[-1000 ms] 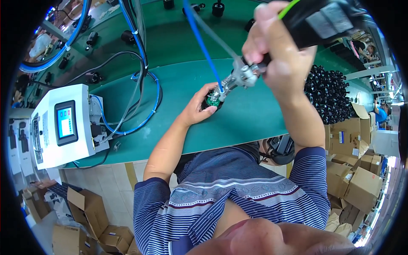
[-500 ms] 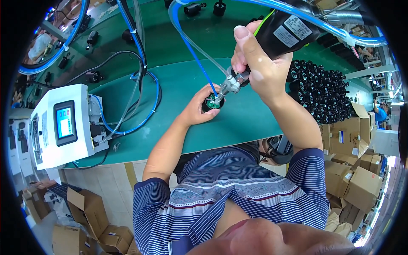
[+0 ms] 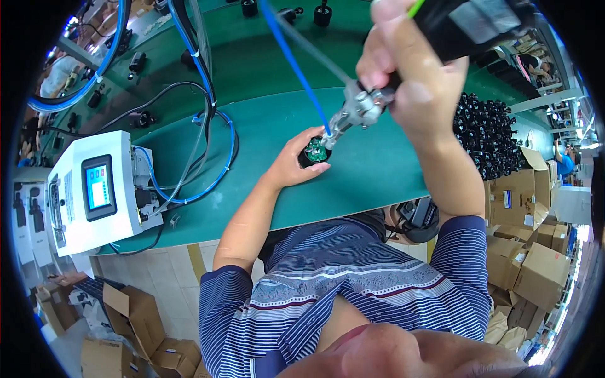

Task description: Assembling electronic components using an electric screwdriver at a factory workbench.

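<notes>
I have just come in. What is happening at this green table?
A person is working with both hands. The left hand holds a round black part with a green circuit board inside. The right hand grips a black handheld tool; its metal tip is at the part's rim, contact unclear. A white machine stands to the left, many black parts to the right.

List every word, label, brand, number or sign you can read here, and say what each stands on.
None can be quoted from this picture.
Black power tool in the right hand: pale labels, blurred.
White machine: marks on its lit screen, too small to read reliably.
Cardboard box at right: blue-and-white label, too small.
</notes>
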`<state>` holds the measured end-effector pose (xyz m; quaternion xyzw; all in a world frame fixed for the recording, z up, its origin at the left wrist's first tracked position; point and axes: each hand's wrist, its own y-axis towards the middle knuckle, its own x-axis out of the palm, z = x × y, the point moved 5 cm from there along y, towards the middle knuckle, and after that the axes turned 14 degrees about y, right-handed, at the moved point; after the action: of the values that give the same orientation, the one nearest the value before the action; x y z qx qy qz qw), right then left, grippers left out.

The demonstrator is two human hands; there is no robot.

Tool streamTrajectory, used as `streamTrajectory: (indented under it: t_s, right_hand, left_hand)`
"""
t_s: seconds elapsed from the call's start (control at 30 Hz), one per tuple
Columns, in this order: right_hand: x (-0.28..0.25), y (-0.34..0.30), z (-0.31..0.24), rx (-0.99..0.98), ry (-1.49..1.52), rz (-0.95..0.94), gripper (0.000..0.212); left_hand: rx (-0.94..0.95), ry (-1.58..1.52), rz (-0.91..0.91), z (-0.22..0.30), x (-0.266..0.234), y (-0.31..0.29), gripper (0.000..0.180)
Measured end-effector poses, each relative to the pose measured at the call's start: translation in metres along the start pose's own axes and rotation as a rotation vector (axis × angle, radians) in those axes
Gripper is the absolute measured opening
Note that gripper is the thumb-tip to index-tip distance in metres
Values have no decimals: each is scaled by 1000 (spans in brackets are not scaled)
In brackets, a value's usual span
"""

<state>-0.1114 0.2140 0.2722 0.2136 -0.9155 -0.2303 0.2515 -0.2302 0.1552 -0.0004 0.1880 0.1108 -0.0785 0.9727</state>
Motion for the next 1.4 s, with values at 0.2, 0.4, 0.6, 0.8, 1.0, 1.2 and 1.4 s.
streamTrajectory:
  t_s: [0.2, 0.4, 0.6, 0.8, 1.0, 1.2, 1.4]
  right_hand:
    - [5, -10, 3, 37, 51, 31, 7]
    - [-9, -19, 27, -46, -17, -64, 7]
    - [-8, -25, 36, -35, -25, -64, 7]
    - [-7, -29, 41, -44, -47, -78, 7]
    - [-2, -24, 28, -70, -85, -77, 6]
    - [-5, -1, 1, 18, 45, 28, 8]
    - [1, -26, 15, 78, 39, 73, 7]
  left_hand:
    - [-55, -11, 23, 11, -4, 3, 74]
    - [-126, -76, -55, 6, 2, 5, 68]
    - [-103, -105, -40, 0, 5, 2, 61]
    - [-113, -119, -46, -4, 7, 0, 63]
    - [-153, -153, -17, -15, 9, -4, 63]
    - [-18, -58, 132, -2, 4, 0, 58]
    - [158, 137, 214, 10, -1, -2, 51]
